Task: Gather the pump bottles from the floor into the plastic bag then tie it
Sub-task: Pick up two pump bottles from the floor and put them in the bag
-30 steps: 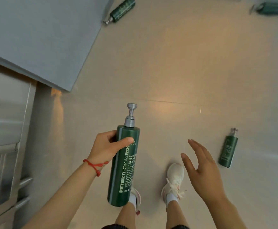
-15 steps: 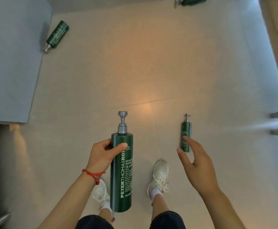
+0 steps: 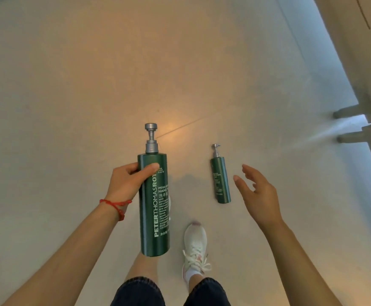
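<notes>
Nearer now, floor bottle [image 3: 220,180]; left hand [image 3: 127,182] grips "PETERTHOMASROTH" bottle [image 3: 154,204], right hand [image 3: 257,193] released.

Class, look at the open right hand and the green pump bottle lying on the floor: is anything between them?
Nothing visible. Only bare floor shows between the right hand and the lying pump bottle. The white shoe is nearer the person, off that path.

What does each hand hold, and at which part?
The left hand holds a green pump bottle by its upper body, below the pump. The right hand is open and holds nothing.
</notes>
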A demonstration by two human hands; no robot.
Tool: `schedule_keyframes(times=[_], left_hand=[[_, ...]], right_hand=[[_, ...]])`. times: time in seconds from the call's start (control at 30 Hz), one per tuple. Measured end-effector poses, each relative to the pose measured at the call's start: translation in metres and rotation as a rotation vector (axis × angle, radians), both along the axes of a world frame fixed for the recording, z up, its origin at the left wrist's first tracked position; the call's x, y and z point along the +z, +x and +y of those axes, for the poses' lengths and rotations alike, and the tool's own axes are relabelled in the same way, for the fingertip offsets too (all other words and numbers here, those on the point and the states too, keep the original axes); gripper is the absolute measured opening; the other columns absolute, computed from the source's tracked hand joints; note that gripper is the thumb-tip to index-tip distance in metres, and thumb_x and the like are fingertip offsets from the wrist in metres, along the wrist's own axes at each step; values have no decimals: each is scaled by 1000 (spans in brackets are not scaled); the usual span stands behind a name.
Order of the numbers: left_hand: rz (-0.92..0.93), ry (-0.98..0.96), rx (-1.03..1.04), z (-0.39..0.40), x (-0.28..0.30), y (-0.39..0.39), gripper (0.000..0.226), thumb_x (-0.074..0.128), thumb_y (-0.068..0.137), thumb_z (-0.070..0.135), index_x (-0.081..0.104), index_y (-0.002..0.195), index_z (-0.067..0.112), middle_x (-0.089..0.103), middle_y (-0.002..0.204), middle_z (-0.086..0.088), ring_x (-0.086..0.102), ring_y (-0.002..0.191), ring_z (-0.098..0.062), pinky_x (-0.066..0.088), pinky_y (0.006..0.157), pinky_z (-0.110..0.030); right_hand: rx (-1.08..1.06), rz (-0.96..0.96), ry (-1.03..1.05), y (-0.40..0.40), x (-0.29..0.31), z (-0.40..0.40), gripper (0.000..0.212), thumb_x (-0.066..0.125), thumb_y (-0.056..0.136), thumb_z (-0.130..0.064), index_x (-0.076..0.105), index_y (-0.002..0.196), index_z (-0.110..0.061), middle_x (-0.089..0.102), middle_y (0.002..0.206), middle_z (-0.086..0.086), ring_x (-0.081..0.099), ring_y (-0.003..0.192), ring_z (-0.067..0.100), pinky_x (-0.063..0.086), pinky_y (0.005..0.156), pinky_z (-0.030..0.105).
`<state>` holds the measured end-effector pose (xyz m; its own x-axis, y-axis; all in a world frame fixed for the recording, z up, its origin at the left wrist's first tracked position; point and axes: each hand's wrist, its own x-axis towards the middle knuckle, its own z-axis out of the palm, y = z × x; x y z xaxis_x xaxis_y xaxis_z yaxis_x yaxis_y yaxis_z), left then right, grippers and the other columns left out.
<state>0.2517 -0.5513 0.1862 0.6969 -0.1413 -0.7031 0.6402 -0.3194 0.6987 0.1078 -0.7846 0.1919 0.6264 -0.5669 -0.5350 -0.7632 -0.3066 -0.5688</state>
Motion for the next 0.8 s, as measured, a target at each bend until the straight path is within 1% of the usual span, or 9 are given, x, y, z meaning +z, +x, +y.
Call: schedule_keyframes(times=[0.2, 0.3, 0.4, 0.5, 0.57, 0.6, 0.63, 0.7, 0.8], left_hand=[[76, 5, -149, -38, -72, 25, 23, 75, 69, 26, 65, 50, 18, 65, 44, 11, 58, 43, 1, 45, 43, -9], [88, 11, -203, -50, -112, 29, 23, 74, 70, 28, 64, 52, 18, 65, 44, 11, 58, 43, 1, 44, 42, -9], [96, 33, -221, -61, -158, 30, 22, 75, 68, 30, 65, 52, 18, 66, 46, 11, 59, 44, 0, 46, 44, -10], [106, 67, -198, -67, -207, 30, 25, 76, 65, 35, 67, 49, 19, 67, 48, 9, 61, 49, -5, 53, 55, -18], [126, 70, -188, -70, -234, 30, 25, 77, 59, 40, 69, 48, 20, 68, 50, 8, 62, 52, -8, 54, 63, -25], [133, 64, -187, -71, -245, 30, 24, 76, 54, 44, 70, 48, 22, 68, 50, 9, 63, 51, -7, 53, 62, -24], [135, 60, -190, -71, -255, 30, 23, 76, 51, 46, 70, 47, 24, 68, 50, 10, 63, 50, -5, 52, 60, -22], [133, 66, -197, -71, -271, 29, 20, 77, 57, 41, 69, 46, 27, 67, 49, 11, 62, 48, -3, 51, 61, -22], [139, 88, -195, -67, -283, 27, 23, 75, 66, 36, 69, 46, 26, 68, 49, 10, 62, 49, -4, 52, 68, -28]], right_hand=[[-152, 69, 66, 27, -87, -29, 45, 58, 86, -35, 50, 127, -17, 59, 125, 4, 50, 100, 9, 37, 85, 24], [-193, 98, 86, 36, -137, -37, 47, 59, 85, -38, 50, 126, -18, 60, 123, 4, 51, 98, 10, 37, 84, 23], [-162, 122, 99, 39, -189, -43, 52, 61, 83, -41, 49, 128, -18, 59, 125, 6, 54, 101, 14, 39, 84, 26], [-155, 174, 84, 36, -243, -50, 57, 63, 80, -44, 47, 129, -18, 57, 128, 6, 54, 111, 21, 42, 89, 33], [-162, 215, 76, 32, -278, -54, 60, 65, 78, -44, 47, 129, -17, 56, 129, 6, 55, 111, 23, 42, 87, 35], [-170, 230, 83, 30, -293, -56, 61, 67, 77, -42, 48, 128, -16, 58, 127, 6, 56, 108, 23, 43, 84, 34], [-175, 239, 96, 28, -306, -56, 60, 70, 74, -41, 50, 125, -15, 60, 123, 6, 58, 103, 23, 43, 81, 33], [-163, 254, 116, 26, -325, -55, 56, 73, 70, -42, 56, 115, -15, 64, 109, 4, 60, 92, 22, 44, 76, 31], [-180, 203, 143, 24, -337, -51, 37, 75, 66, -44, 61, 90, -19, 65, 83, -2, 60, 73, 16, 47, 68, 30]])
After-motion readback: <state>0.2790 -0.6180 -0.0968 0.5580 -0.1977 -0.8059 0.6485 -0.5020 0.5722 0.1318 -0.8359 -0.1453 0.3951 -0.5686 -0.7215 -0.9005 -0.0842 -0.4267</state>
